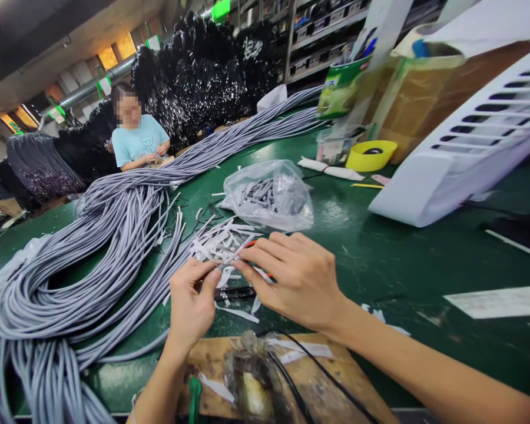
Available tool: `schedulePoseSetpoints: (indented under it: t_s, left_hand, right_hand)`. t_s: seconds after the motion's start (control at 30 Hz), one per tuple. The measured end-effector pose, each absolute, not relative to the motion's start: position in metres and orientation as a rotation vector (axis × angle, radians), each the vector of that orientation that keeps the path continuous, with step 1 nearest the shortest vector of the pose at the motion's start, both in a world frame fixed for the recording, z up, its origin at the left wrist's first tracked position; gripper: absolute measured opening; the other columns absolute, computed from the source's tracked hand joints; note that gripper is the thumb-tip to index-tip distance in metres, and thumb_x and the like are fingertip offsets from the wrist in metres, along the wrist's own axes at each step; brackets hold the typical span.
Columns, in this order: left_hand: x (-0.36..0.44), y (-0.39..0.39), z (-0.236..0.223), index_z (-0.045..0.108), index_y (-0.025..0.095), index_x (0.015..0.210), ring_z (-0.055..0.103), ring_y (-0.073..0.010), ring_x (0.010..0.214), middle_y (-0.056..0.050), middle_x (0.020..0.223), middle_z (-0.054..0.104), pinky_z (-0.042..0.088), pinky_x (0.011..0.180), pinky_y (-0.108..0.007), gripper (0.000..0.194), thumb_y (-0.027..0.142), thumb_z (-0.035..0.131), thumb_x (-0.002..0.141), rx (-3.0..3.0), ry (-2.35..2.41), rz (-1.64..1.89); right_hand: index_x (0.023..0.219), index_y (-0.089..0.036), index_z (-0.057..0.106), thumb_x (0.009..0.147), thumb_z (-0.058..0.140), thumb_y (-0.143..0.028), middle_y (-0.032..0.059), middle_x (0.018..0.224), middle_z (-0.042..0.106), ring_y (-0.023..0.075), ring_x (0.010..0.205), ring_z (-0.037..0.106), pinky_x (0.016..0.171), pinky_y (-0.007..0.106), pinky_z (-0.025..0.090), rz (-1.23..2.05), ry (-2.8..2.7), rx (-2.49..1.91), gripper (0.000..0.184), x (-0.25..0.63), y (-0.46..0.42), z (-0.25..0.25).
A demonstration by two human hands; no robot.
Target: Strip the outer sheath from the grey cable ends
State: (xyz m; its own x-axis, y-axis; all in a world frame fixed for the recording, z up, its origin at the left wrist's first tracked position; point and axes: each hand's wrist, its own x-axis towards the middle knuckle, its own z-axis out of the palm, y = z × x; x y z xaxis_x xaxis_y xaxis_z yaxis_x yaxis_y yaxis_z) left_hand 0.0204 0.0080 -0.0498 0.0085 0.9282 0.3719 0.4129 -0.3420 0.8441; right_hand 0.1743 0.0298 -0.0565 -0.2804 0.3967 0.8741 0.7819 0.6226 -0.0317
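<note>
Between the tightly pinched fingers of the left hand and right hand, a gripped cable end appears unfinished; scraps just beyond suggest some cutting done, while how many cables leftward remain cannot be told.

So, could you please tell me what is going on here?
The person's left hand and right hand meet over the green table, pinching what looks like a grey cable end, partly hidden by the fingers. White scraps lie just beyond, a clear bag of small grey pieces sits farther back, and many grey cables spread on the left. Behind them, a co-worker handles something too small to tell.
</note>
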Motion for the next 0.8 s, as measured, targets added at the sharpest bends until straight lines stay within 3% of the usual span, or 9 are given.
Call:
schedulePoseSetpoints:
  t_s: [0.3,0.53,0.8]
  left_hand:
    - [0.015,0.011,-0.05,0.066,0.014,0.064,0.036,-0.0075,0.047,0.001,0.055,0.044,0.029,0.044,-0.02,0.026,0.036,0.059,0.073,1.538,1.202,1.169]
    - [0.014,0.021,-0.061,0.068,0.011,0.07,0.041,-0.0083,0.049,-0.001,0.057,0.052,0.03,0.044,-0.02,0.023,0.03,0.054,0.075,1.521,1.475,1.303]
    - [0.014,0.015,-0.059,0.069,0.013,0.076,0.045,-0.0098,0.051,-0.003,0.063,0.056,0.032,0.045,-0.021,0.021,0.03,0.058,0.074,1.555,1.398,1.379]
  right_hand:
    - [0.063,-0.016,0.056,0.081,0.052,-0.02,0.0005,0.055,0.057,0.012,0.054,0.046,0.054,0.025,0.034,-0.05,-1.914,-0.716,0.019,0.174,0.036,-0.06]
    - [0.063,-0.018,0.05,0.085,0.047,-0.021,-0.0013,0.049,0.05,0.0108,0.048,0.042,0.05,0.025,0.034,0.256,-1.931,-0.305,0.023,0.17,0.011,-0.049]
    - [0.07,-0.018,0.058,0.076,0.061,-0.016,0.0013,0.06,0.063,0.0143,0.057,0.05,0.059,0.029,0.033,-0.41,-1.748,-0.835,0.007,0.17,0.028,-0.06]
